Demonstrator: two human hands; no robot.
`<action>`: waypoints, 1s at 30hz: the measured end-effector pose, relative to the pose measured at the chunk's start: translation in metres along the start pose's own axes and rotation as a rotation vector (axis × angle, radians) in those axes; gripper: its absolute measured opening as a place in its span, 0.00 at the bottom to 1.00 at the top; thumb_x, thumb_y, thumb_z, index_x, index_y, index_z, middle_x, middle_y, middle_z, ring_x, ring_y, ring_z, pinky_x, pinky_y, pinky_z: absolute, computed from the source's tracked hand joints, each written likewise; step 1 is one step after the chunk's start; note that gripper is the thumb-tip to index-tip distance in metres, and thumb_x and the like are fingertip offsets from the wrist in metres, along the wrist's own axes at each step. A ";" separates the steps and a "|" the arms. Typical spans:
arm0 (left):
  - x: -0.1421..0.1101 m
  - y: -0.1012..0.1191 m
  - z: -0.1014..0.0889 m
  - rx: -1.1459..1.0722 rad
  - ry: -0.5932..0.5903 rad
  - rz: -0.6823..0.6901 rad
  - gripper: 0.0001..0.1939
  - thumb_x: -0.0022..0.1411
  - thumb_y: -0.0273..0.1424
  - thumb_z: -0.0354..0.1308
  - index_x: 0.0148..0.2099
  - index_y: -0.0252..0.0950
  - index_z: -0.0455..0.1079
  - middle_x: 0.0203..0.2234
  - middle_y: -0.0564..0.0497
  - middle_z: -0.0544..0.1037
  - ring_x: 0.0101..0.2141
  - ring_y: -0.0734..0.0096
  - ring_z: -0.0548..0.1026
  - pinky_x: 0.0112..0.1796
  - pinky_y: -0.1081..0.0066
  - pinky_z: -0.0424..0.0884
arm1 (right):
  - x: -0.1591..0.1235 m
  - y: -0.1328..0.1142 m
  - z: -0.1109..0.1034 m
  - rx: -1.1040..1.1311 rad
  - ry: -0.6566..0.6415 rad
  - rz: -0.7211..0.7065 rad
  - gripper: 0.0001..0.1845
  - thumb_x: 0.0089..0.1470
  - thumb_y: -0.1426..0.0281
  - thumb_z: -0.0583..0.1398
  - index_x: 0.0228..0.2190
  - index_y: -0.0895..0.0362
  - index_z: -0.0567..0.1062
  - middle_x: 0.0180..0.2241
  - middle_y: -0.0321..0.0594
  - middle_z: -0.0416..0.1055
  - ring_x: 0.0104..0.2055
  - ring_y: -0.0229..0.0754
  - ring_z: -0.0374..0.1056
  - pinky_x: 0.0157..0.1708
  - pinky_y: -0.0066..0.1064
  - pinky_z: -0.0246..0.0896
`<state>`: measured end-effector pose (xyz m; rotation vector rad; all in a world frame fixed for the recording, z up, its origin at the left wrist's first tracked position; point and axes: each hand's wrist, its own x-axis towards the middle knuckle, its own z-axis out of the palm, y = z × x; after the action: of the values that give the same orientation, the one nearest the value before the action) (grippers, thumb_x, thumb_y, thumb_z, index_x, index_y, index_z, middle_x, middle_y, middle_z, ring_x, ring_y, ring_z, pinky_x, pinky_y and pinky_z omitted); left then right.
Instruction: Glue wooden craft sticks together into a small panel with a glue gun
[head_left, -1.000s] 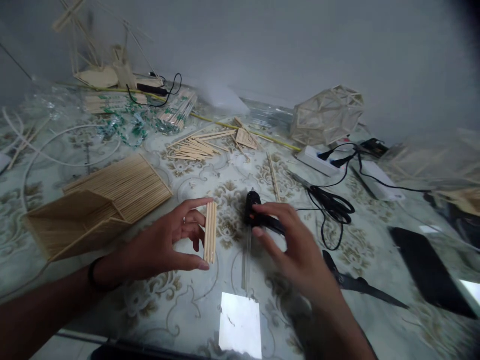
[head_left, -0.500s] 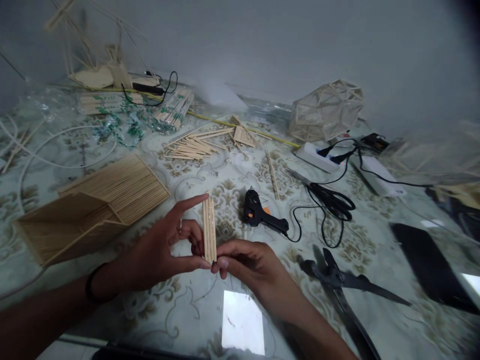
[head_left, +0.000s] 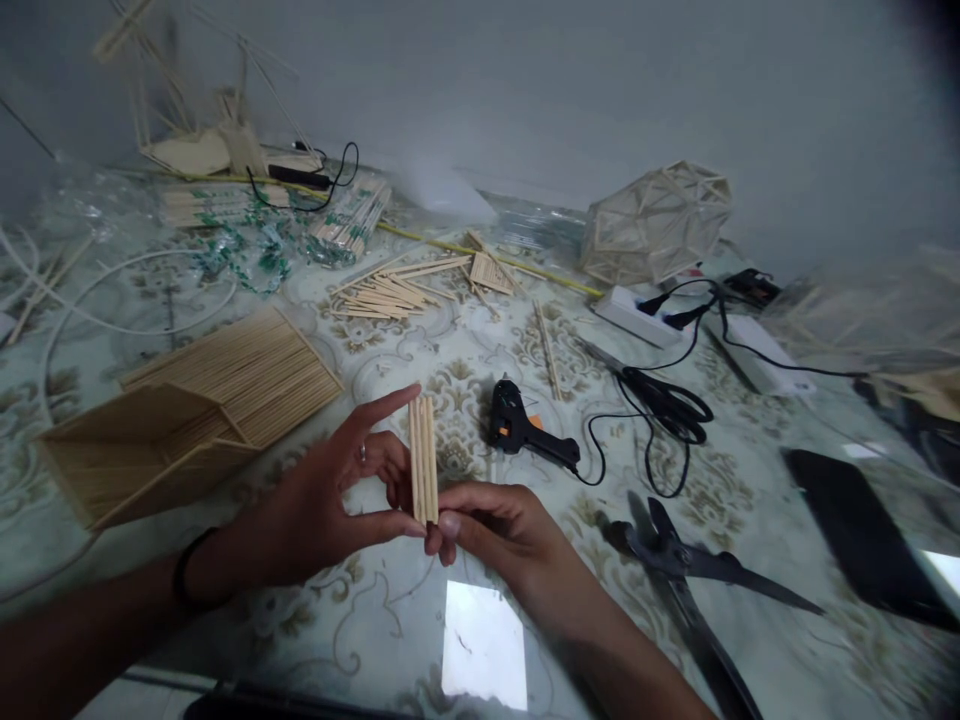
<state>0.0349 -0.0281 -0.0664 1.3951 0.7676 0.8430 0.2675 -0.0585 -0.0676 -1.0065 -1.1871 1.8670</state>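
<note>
A narrow panel of several short wooden sticks (head_left: 423, 460), laid side by side, stands upright between my hands above the table. My left hand (head_left: 307, 500) spans its length, index finger at the top end and thumb at the bottom. At the lower right end, my right hand (head_left: 502, 535) pinches the panel between thumb and fingers. Just beyond my right hand lies a black glue gun (head_left: 521, 425) with its cord. To the left rests a shape built of wooden sticks (head_left: 225, 390), an open box part joined to a flat ribbed part.
Loose sticks (head_left: 390, 290) lie behind my hands. On the right are black-handled scissors (head_left: 664, 400), large dark shears (head_left: 682, 560), a black phone-like slab (head_left: 862, 530) and a white power strip (head_left: 637, 315). A faceted stick frame (head_left: 656, 220) stands at the back near the wall.
The stick panel has turned slightly, so its face shows more evenly and the glossy streak on it is no longer visible. Both hands keep their grip.
</note>
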 end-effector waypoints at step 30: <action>0.001 0.003 0.001 0.703 0.180 0.271 0.44 0.47 0.31 0.79 0.62 0.46 0.61 0.47 0.50 0.74 0.40 0.59 0.77 0.36 0.61 0.77 | 0.000 0.001 0.005 -0.053 0.030 -0.046 0.24 0.60 0.47 0.73 0.31 0.53 0.78 0.25 0.32 0.72 0.26 0.38 0.65 0.31 0.32 0.62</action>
<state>0.0363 -0.0277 -0.0633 2.0999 1.0924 0.9626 0.2629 -0.0612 -0.0673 -1.0235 -1.2373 1.7875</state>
